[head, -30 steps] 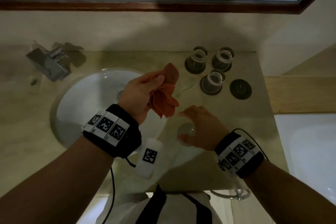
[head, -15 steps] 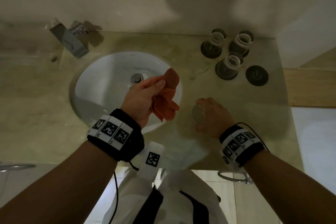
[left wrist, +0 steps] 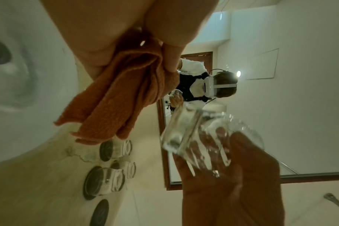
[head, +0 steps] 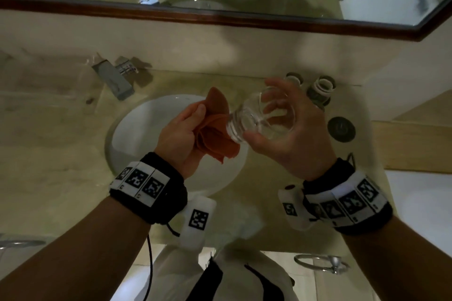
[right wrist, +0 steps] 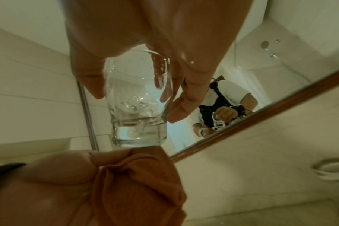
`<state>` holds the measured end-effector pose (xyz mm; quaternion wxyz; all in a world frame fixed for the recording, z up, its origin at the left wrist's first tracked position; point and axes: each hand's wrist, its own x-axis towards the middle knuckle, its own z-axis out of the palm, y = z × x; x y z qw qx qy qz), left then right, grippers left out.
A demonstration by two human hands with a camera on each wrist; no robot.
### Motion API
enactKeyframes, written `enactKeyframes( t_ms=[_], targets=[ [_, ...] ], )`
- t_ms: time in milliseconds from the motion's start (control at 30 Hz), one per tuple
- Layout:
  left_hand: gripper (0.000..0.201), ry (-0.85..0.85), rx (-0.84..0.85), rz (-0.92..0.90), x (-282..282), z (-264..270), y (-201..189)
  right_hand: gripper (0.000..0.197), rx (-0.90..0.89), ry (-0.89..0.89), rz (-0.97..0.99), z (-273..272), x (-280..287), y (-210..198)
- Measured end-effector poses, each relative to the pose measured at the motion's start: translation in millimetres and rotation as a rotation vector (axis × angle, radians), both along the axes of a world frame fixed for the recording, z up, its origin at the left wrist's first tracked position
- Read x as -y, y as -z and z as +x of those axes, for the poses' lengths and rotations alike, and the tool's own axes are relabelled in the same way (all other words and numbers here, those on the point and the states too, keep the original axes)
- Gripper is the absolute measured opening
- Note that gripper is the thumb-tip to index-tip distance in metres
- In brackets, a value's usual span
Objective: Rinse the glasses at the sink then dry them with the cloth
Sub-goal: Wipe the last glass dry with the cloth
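My right hand (head: pixel 288 129) grips a clear wet glass (head: pixel 259 117) (right wrist: pixel 137 104) on its side above the counter, thick base toward the cloth. My left hand (head: pixel 181 134) pinches a bunched orange cloth (head: pixel 215 134) (left wrist: pixel 124 97) over the white sink (head: pixel 137 129). The glass base almost touches the cloth (right wrist: pixel 141 180). The glass (left wrist: pixel 203 137) shows water drops inside. More glasses (head: pixel 320 90) stand upside down on dark coasters at the back right of the counter, partly hidden by my right hand.
A chrome tap (head: pixel 115 78) sits at the sink's back left. An empty dark coaster (head: pixel 341 128) lies right of my right hand. A wood-framed mirror (head: pixel 220 17) runs along the wall. A towel ring (head: pixel 322 264) hangs below the counter edge.
My right hand has lifted the glass off the counter and turned it on its side, bringing it up to the cloth. The left hand still holds the cloth, a little higher.
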<state>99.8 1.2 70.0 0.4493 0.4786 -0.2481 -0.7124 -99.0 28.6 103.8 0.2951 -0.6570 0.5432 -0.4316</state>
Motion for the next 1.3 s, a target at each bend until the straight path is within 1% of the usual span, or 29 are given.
enactKeyframes(
  t_ms=[67,167,300,400,500,567,600,633,700,767,833,900,967,1033,1067,1167,1233,1300],
  targets=[
    [0.047,0.046,-0.052,0.003,-1.1,-3.3,-5.6,0.081,-0.025,-0.054,-0.042,13.0,4.4,-3.9],
    [0.06,0.112,-0.118,0.049,-4.2,-4.4,-12.5,0.085,-0.109,-0.099,-0.08,28.5,9.8,-3.9],
    [0.062,0.12,-0.132,0.046,-7.6,2.4,-16.6,0.09,-0.1,-0.133,-0.07,45.2,12.6,-5.3],
    [0.057,0.154,-0.099,0.017,-8.6,12.2,-16.5,0.082,-0.104,-0.17,-0.054,55.1,13.4,-6.0],
    [0.059,0.221,-0.097,0.009,-12.6,22.2,-17.9,0.072,-0.059,-0.28,-0.027,57.7,16.2,-8.5],
    [0.059,0.209,-0.098,0.013,-15.1,26.3,-18.8,0.069,-0.077,-0.36,0.007,60.1,17.6,-12.4],
    [0.057,0.188,-0.091,0.003,-15.6,27.9,-17.6,0.069,-0.118,-0.374,0.015,62.7,17.8,-14.7],
    [0.056,0.157,-0.085,-0.009,-16.7,29.0,-17.0,0.068,-0.185,-0.359,0.008,66.7,17.5,-17.0],
    [0.055,0.082,-0.08,-0.028,-18.5,31.1,-14.3,0.069,-0.341,-0.258,-0.035,76.3,15.8,-23.0],
    [0.057,0.039,-0.084,-0.045,-19.4,33.6,-13.7,0.073,-0.428,-0.145,-0.066,86.2,13.7,-27.4],
    [0.06,0.025,-0.072,-0.066,-17.8,37.6,-12.8,0.083,-0.487,-0.123,-0.068,93.8,12.4,-28.7],
    [0.061,0.009,-0.042,-0.073,-14.1,42.0,-12.8,0.093,-0.478,-0.196,-0.023,96.1,12.1,-27.3],
    [0.061,-0.057,0.024,-0.047,-9.4,47.3,-13.8,0.1,-0.398,-0.315,0.015,93.6,14.0,-27.4],
    [0.058,-0.075,0.106,-0.065,-7.3,51.6,-14.9,0.098,-0.346,-0.414,0.016,88.9,16.4,-30.3],
    [0.055,-0.063,0.146,-0.094,-7.0,53.2,-14.2,0.094,-0.344,-0.429,-0.005,87.0,17.5,-31.8],
    [0.042,-0.075,0.264,-0.142,-11.3,52.3,-15.8,0.079,-0.388,-0.355,-0.092,87.1,18.0,-34.6],
    [0.043,-0.078,0.313,-0.164,-13.8,49.8,-17.0,0.075,-0.418,-0.289,-0.128,90.6,16.4,-33.5],
    [0.046,-0.09,0.324,-0.156,-15.2,48.0,-19.6,0.075,-0.441,-0.211,-0.136,92.5,15.1,-32.4]
  ],
)
